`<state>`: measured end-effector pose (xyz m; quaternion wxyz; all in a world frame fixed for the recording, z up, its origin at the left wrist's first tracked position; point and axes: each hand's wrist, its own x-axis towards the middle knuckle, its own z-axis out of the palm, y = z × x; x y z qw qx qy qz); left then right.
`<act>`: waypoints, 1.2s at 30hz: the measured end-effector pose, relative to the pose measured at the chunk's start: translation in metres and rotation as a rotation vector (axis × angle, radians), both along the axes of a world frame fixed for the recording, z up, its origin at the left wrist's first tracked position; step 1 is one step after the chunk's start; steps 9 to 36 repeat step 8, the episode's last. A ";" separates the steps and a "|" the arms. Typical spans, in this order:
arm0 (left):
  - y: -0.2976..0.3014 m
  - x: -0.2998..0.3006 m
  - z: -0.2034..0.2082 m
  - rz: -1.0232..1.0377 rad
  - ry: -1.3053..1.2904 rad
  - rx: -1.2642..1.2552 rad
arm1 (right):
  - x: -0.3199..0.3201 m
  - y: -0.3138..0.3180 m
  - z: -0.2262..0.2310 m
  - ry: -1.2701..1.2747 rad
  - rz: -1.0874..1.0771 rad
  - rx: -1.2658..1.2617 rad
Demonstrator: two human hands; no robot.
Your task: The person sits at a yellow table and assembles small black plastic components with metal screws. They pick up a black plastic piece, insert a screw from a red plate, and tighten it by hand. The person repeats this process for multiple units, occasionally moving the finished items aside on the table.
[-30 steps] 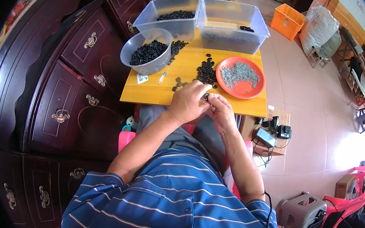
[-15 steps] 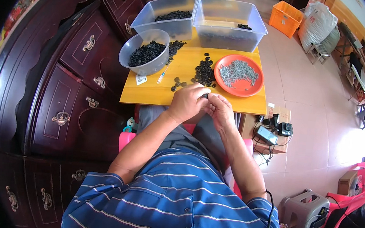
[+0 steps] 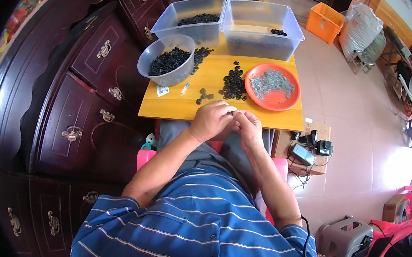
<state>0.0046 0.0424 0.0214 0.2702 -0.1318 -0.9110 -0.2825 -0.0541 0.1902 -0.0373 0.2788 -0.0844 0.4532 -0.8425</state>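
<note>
My left hand (image 3: 211,121) and my right hand (image 3: 247,127) meet at the near edge of the yellow table (image 3: 168,109). Their fingertips pinch a small dark piece (image 3: 231,113) between them, mostly covered by the fingers. Just beyond lies a pile of small black oval pieces (image 3: 233,83). Right of that pile, a red plate (image 3: 272,105) holds many tiny silvery metal parts (image 3: 271,82). A few duller dark pieces (image 3: 204,95) lie in front of my left hand. Further left, a clear round tub (image 3: 177,76) is partly filled with black pieces.
Two clear plastic bins (image 3: 261,45) with black pieces stand along the table's far side. A thin white-and-blue stick (image 3: 187,86) and a white label (image 3: 162,91) lie near the tub. Dark wooden drawers (image 3: 88,62) flank the left. A cardboard box (image 3: 319,166) with chargers and cables sits at the right.
My hands stay together at the table edge, fingers shifting slightly around the small piece. The whole view has moved a little, so the scene sits slightly further right and lower.
</note>
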 end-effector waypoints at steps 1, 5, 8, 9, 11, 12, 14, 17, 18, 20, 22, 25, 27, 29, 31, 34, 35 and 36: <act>0.000 0.004 0.001 0.013 -0.026 0.024 | 0.000 -0.001 -0.001 0.019 0.015 0.011; -0.012 0.022 -0.008 0.063 -0.157 0.074 | 0.005 0.001 0.006 0.207 0.120 0.267; -0.038 0.023 -0.030 0.177 -0.215 0.017 | 0.007 -0.001 0.005 0.355 0.185 0.419; -0.038 0.023 -0.030 0.177 -0.215 0.017 | 0.007 -0.001 0.005 0.355 0.185 0.419; -0.038 0.023 -0.030 0.177 -0.215 0.017 | 0.007 -0.001 0.005 0.355 0.185 0.419; -0.038 0.023 -0.030 0.177 -0.215 0.017 | 0.007 -0.001 0.005 0.355 0.185 0.419; -0.038 0.023 -0.030 0.177 -0.215 0.017 | 0.007 -0.001 0.005 0.355 0.185 0.419; -0.038 0.023 -0.030 0.177 -0.215 0.017 | 0.007 -0.001 0.005 0.355 0.185 0.419; -0.038 0.023 -0.030 0.177 -0.215 0.017 | 0.007 -0.001 0.005 0.355 0.185 0.419; -0.038 0.023 -0.030 0.177 -0.215 0.017 | 0.007 -0.001 0.005 0.355 0.185 0.419; -0.038 0.023 -0.030 0.177 -0.215 0.017 | 0.007 -0.001 0.005 0.355 0.185 0.419; -0.038 0.023 -0.030 0.177 -0.215 0.017 | 0.007 -0.001 0.005 0.355 0.185 0.419; -0.038 0.023 -0.030 0.177 -0.215 0.017 | 0.007 -0.001 0.005 0.355 0.185 0.419; -0.038 0.023 -0.030 0.177 -0.215 0.017 | 0.007 -0.001 0.005 0.355 0.185 0.419; -0.038 0.023 -0.030 0.177 -0.215 0.017 | 0.007 -0.001 0.005 0.355 0.185 0.419; -0.038 0.023 -0.030 0.177 -0.215 0.017 | 0.007 -0.001 0.005 0.355 0.185 0.419; -0.038 0.023 -0.030 0.177 -0.215 0.017 | 0.007 -0.001 0.005 0.355 0.185 0.419; -0.038 0.023 -0.030 0.177 -0.215 0.017 | 0.007 -0.001 0.005 0.355 0.185 0.419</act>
